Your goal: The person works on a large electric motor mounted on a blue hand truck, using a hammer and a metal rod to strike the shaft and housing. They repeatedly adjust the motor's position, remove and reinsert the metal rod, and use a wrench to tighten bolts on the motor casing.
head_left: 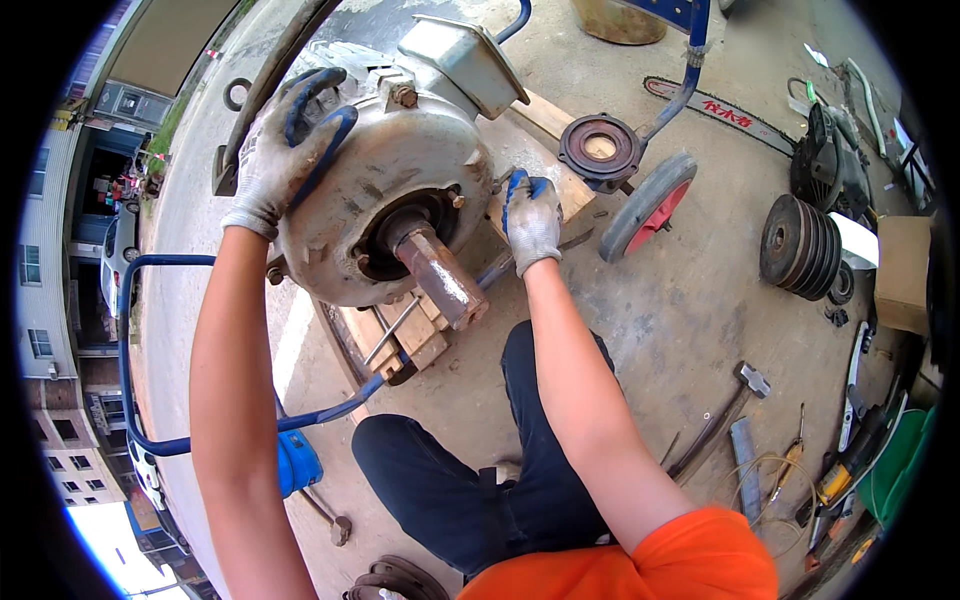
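Observation:
A large grey electric motor (350,200) sits on wooden planks, its keyed steel shaft (440,275) pointing toward me. Both my hands wear white gloves with blue coating. My left hand (290,145) lies against the upper left of the motor's end cover, thumb and fingers apart. At the right rim of the cover, my right hand (533,215) has its fingers closed at a bolt (498,185), mostly covered by the fingertips. Another rusty bolt (403,96) shows at the top of the cover. A metal rod (392,330) lies on the planks below the shaft.
A blue tubular frame (290,418) with a red-hubbed wheel (650,208) surrounds the motor. A round flanged part (600,150) stands right of it. Farther right lie a chainsaw (725,115), a grooved pulley (797,245), a hammer (735,400) and several tools.

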{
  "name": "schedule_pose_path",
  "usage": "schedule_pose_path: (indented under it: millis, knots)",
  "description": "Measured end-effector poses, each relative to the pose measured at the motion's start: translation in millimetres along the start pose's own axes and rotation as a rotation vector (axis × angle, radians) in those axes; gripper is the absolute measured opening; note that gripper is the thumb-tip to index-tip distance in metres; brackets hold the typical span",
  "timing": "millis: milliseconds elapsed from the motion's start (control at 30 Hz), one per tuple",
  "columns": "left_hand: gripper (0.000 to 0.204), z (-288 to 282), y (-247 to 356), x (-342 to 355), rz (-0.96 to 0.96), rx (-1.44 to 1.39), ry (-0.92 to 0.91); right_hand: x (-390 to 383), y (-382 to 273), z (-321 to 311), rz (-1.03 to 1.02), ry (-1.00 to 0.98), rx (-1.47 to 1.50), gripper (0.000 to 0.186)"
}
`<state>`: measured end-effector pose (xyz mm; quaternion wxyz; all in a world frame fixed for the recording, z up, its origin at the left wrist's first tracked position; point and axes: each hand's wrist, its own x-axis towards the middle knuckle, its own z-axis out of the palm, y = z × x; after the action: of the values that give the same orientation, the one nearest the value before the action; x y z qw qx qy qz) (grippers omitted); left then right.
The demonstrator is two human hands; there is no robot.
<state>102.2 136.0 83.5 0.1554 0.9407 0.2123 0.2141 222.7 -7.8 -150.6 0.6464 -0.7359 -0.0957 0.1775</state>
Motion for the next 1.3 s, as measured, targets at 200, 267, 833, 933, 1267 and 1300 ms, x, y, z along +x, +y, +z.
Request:
schedule_pose_path:
  millis: [200, 267, 833, 933, 1267, 1300]
  knots:
    - [0.023, 32, 58, -89, -0.125, -0.239, 0.711, -19, -51, -41, -0.076, -0.483, 0.159, 0.042]
    - [0.030, 59, 78, -139, -0.465, -0.630, 0.641, -14, -45, -37, -0.247, -0.536, 0.025, 0.047]
    - [0.033, 99, 56, -142, -0.874, -0.923, 0.601, -15, -73, -34, -0.451, -0.548, -0.405, 0.040]
    - [0.036, 104, 56, -144, -0.848, -0.955, 0.591, -12, -65, -33, -0.424, -0.547, -0.341, 0.039]
    - [0.044, 142, 52, -192, -0.944, -1.106, 0.663, -11, -58, -36, -0.279, -0.625, -0.223, 0.042]
    - [0.043, 153, 41, -203, -0.977, -1.163, 0.640, -12, -60, -35, -0.266, -0.650, -0.187, 0.042]
